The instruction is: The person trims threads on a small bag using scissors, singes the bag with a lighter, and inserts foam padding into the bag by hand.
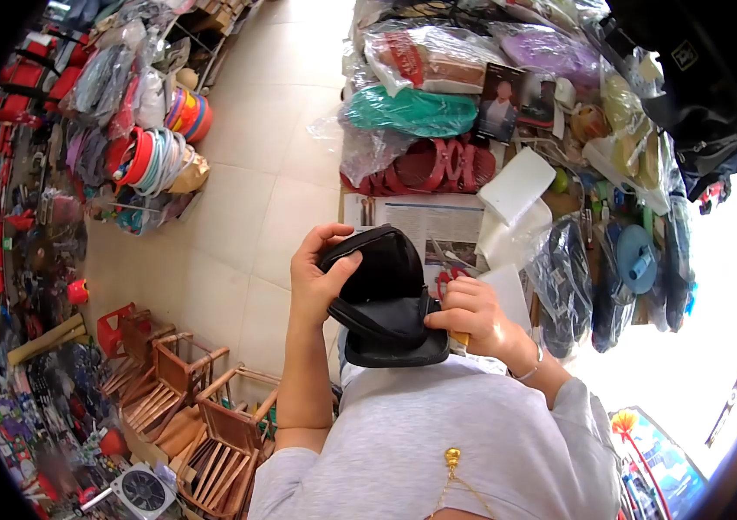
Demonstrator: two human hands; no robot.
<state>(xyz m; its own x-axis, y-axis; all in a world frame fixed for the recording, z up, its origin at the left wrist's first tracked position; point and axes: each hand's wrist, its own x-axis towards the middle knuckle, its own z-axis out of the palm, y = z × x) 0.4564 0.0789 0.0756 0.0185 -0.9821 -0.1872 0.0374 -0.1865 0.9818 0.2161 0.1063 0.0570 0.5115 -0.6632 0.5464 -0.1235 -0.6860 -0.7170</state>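
Note:
A small black zip-up case (396,340) is held unzipped in front of my grey shirt, its lid folded back and its dark inside facing up. My left hand (321,264) grips the raised lid, thumb inside and fingers behind. At the case's right side, my right hand (477,319) pinches the edge near the zip. A bit of yellow shows under that hand; I cannot make out what it is. Just beyond lie scissors with red handles (446,279), partly hidden by the case, on a printed newspaper (403,215).
Maroon sandals (438,169), a green plastic-wrapped item (412,111) and a white foam block (520,184) crowd the table. Wrapped dark shoes (563,282) stand at the right. Wooden chairs (234,442) and a fan (145,490) are lower left, beside the tiled floor (230,208).

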